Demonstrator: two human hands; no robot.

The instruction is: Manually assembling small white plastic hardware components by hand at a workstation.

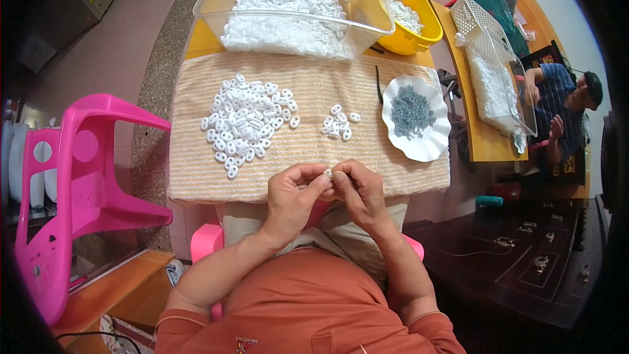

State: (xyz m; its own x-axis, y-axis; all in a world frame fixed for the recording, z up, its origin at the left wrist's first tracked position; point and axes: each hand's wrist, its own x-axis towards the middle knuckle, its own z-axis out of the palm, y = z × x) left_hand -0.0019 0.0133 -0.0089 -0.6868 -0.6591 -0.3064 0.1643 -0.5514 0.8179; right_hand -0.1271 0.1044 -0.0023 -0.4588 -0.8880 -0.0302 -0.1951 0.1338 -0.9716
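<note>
Above the near edge of the cloth, the fingertips of my left hand and my right hand meet in a pinch. Between them shows a bit of a small white plastic piece; the fingers cover most of it. Beyond my left hand spreads a big heap of white oval plastic pieces with two holes. A smaller group of the same pieces lies just past my fingertips. To the right, a white scalloped plate carries a pile of tiny grey-blue parts, too small to name.
A striped cloth covers the table. Behind it stand a clear bin and a yellow basin, both holding white pieces. A pink chair is at left. At right, another person sits by a second table bearing baskets.
</note>
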